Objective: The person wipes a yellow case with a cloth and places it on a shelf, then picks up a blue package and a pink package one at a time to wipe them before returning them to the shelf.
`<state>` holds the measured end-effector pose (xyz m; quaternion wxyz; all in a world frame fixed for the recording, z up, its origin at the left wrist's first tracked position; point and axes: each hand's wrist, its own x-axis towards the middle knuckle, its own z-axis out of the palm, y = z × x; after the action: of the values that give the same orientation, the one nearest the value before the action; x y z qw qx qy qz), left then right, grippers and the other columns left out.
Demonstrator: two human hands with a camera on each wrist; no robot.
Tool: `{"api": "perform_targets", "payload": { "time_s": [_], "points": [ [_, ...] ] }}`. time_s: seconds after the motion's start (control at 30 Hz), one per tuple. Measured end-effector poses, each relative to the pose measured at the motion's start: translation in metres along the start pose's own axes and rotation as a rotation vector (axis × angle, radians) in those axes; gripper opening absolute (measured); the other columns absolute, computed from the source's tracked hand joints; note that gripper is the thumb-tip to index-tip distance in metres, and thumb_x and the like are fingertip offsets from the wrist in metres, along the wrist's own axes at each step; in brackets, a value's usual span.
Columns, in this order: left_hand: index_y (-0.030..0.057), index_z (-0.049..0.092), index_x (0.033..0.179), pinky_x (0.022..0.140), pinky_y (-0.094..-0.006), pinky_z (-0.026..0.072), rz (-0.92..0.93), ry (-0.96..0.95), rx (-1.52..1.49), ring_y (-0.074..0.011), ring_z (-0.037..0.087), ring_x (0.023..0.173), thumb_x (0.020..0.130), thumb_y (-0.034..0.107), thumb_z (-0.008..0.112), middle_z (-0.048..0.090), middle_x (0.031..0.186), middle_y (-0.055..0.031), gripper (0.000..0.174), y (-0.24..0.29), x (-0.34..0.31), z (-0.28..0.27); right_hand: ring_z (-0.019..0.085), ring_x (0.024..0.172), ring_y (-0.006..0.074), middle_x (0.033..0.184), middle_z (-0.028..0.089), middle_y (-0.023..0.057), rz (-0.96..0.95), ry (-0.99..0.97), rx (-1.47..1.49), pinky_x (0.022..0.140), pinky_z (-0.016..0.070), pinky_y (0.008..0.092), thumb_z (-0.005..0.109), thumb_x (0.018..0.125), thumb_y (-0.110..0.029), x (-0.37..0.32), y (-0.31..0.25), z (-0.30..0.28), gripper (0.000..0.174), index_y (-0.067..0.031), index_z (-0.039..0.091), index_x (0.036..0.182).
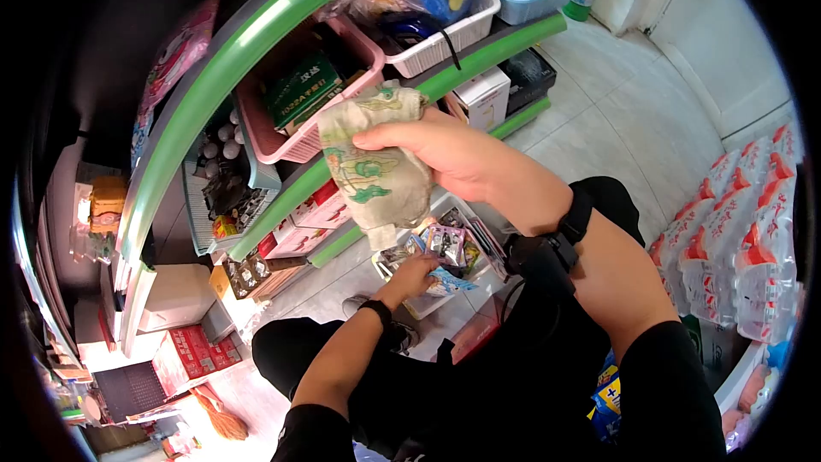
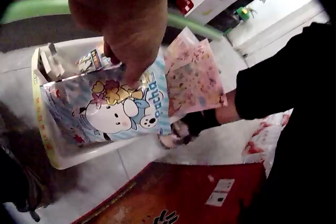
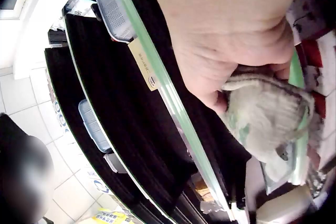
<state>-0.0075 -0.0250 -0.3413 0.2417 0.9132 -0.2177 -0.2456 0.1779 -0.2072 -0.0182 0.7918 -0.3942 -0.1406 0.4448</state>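
Observation:
In the head view my right hand (image 1: 457,154) grips a folded pale cloth (image 1: 376,175) with green printed figures, thumb on top. This cloth is held up in front of the shelves; the right wrist view shows the fingers bunched on its edge. Lower down, my left hand (image 1: 415,278) is over a white bin (image 1: 419,308) of small packets on the floor. Seen from the left wrist, that hand (image 2: 121,24) pinches the top edge of a blue-striped packet (image 2: 115,116) with a cartoon dog, which partly hides the bin. A pink patterned packet (image 2: 194,77) is beside it.
Green-edged shelves (image 1: 453,73) hold a pink basket (image 1: 372,47), a white basket (image 1: 449,43) and a blue basket (image 1: 547,0). Wrapped bottle packs (image 1: 727,231) stand at the right. A red box (image 2: 178,187) is near the bin, and a broom (image 1: 218,411) lies lower left.

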Motion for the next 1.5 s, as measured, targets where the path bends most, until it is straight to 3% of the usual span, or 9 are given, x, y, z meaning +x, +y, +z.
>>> {"api": "perform_targets", "payload": {
  "time_s": [0.23,0.57,0.8,0.9,1.07,1.27,1.33,1.43,1.5],
  "points": [
    [-0.0015,0.060,0.127,0.095,-0.0331,0.0508,-0.400,0.250,-0.919,-0.0160,0.066,0.107,0.103,0.016,0.065,0.073,0.112,-0.0076,0.031,0.056,-0.055,-0.129,0.073,0.105,0.0194,0.119,0.074,0.0092,-0.121,-0.008,0.095,0.093,0.0595,0.0370,0.071,0.096,-0.014,-0.004,-0.022,0.013,0.035,-0.0018,0.067,0.129],
    [-0.0056,0.055,0.137,0.109,-0.0381,0.0478,0.109,1.252,-1.576,-0.0214,0.064,0.125,0.106,0.021,0.055,0.065,0.138,-0.0138,0.041,0.130,-0.174,-0.269,0.072,0.105,0.0192,0.120,0.074,0.0080,0.120,-0.076,-0.227,0.093,0.0582,0.0347,0.072,0.096,-0.014,-0.009,0.003,0.059,0.036,-0.0039,0.068,0.131],
    [-0.0022,0.039,0.154,0.119,-0.0464,0.0396,0.448,1.137,-1.806,-0.0305,0.053,0.139,0.109,0.064,0.027,0.052,0.153,-0.0190,0.082,0.119,-0.193,-0.268,0.064,0.114,0.0132,0.127,0.069,0.0041,0.094,-0.055,-0.200,0.100,0.0507,0.0311,0.069,0.098,-0.013,-0.002,0.058,0.090,0.039,-0.0015,0.063,0.135],
    [0.0027,0.037,0.158,0.120,-0.0464,0.0383,0.044,1.189,-1.774,-0.0324,0.052,0.140,0.109,0.062,0.028,0.050,0.156,-0.0173,0.078,0.117,-0.182,-0.247,0.063,0.116,0.0138,0.128,0.068,0.0044,0.105,-0.012,-0.085,0.102,0.0499,0.0310,0.068,0.099,-0.013,0.001,0.071,0.105,0.040,-0.0017,0.062,0.137],
    [0.0068,0.032,0.162,0.118,-0.0475,0.0416,0.410,0.819,-2.137,-0.0334,0.048,0.143,0.108,0.060,0.031,0.044,0.160,-0.0162,0.076,0.108,-0.173,-0.251,0.065,0.112,0.0144,0.126,0.069,0.0053,0.083,0.007,-0.260,0.098,0.0529,0.0312,0.068,0.101,-0.015,0.014,0.089,0.125,0.040,-0.0018,0.061,0.138],
    [0.0062,0.035,0.161,0.116,-0.0447,0.0439,0.468,0.847,-2.089,-0.0276,0.054,0.138,0.107,0.066,0.029,0.048,0.157,-0.0172,0.080,0.075,-0.161,-0.229,0.068,0.105,0.0168,0.116,0.071,0.0094,-0.361,0.247,-0.661,0.089,0.0567,0.0310,0.068,0.100,-0.015,0.024,0.070,0.122,0.037,0.0038,0.061,0.132],
    [0.0065,0.034,0.161,0.115,-0.0411,0.0447,0.905,0.713,-2.276,-0.0250,0.055,0.135,0.109,0.056,0.038,0.048,0.157,-0.0161,0.072,0.079,-0.152,-0.225,0.065,0.112,0.0214,0.125,0.065,0.0124,-0.578,0.279,-0.948,0.092,0.0552,0.0353,0.069,0.099,-0.014,0.019,0.085,0.124,0.036,0.0038,0.060,0.129],
    [0.0060,0.036,0.159,0.115,-0.0391,0.0456,0.416,0.983,-2.042,-0.0236,0.056,0.132,0.109,0.046,0.045,0.051,0.153,-0.0140,0.065,0.088,-0.130,-0.213,0.057,0.117,0.0351,0.129,0.057,0.0161,-0.637,-0.231,-1.547,0.097,0.0478,0.0464,0.079,0.079,-0.011,0.007,0.088,0.150,0.047,-0.0033,0.060,0.121],
    [0.0043,0.041,0.155,0.113,-0.0400,0.0472,0.402,0.943,-2.100,-0.0257,0.057,0.131,0.109,0.040,0.044,0.055,0.146,-0.0162,0.058,0.081,-0.133,-0.208,0.055,0.119,0.0375,0.129,0.056,0.0151,-0.601,-0.349,-1.535,0.098,0.0466,0.0486,0.080,0.074,-0.014,0.008,0.091,0.145,0.049,-0.0060,0.061,0.118]
  ]
}}
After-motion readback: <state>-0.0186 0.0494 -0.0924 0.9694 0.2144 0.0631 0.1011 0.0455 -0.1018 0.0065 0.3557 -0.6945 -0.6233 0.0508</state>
